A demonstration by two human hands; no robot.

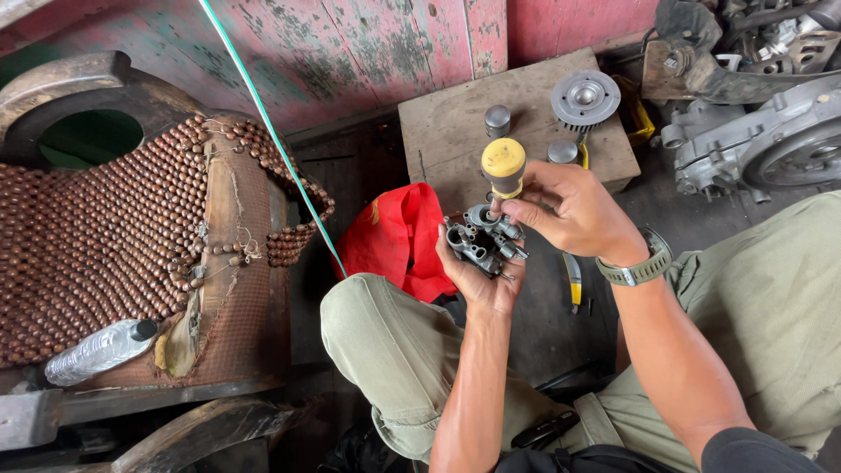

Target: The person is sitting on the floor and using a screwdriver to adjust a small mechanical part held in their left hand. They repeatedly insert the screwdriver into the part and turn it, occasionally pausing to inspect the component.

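My left hand cups a small grey metal carburetor body from below, above my left knee. My right hand grips a screwdriver with a yellow handle, held upright with its tip down in the top of the carburetor. A grey wristwatch sits on my right wrist. Both hands are close together over the part.
A wooden block ahead carries a round finned metal part and two small metal caps. A red cloth lies by my knee. Engine parts sit at right. A beaded seat with a plastic bottle stands left.
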